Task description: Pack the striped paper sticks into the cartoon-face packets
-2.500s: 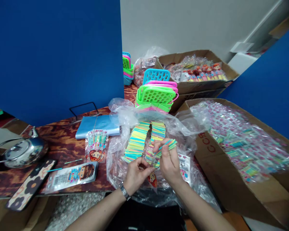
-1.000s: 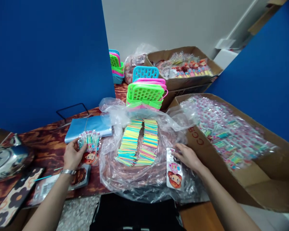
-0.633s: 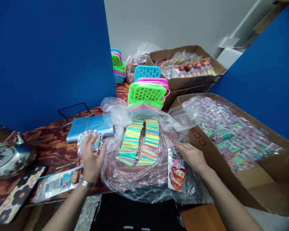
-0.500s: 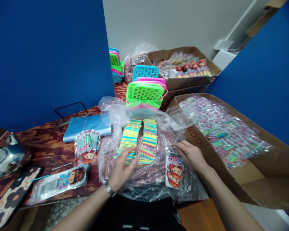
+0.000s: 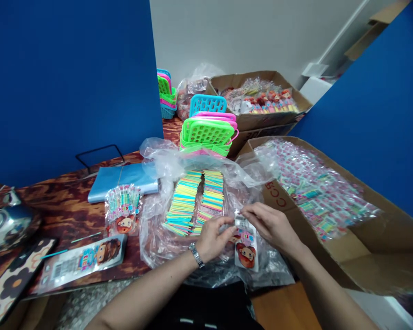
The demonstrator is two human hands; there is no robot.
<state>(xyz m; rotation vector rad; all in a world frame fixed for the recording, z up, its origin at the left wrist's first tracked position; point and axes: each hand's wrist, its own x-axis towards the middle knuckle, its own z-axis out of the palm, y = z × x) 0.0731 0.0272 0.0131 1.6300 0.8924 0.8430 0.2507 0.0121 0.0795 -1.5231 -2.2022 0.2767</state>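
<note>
Head view: printed pouches (image 5: 246, 255) lie by the bench's (image 5: 67, 215) front edge; left hand (image 5: 213, 236) and right hand (image 5: 273, 224) have fingertips nearly closed at their top; any hold, I cannot tell. Apparently separating one; that calls for a light pinch.

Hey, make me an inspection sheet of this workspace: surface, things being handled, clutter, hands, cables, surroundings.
Surface: wood-patterned table, with a clear plastic bag spread over its near middle.
Things being handled: printed pouches by the hands; coloured sticks heaped in two rows on the bag.
Clutter: kettle, flower-patterned case, filled pouch and blue packet on the left; stacked baskets behind the bag.
Hands: left hand and right hand meet near the pouches' upper end; how firmly they grip is unclear.
Cables: nothing seen.
Surroundings: blue panels at both sides; open carton of plastic-wrapped packs on the right.
</note>
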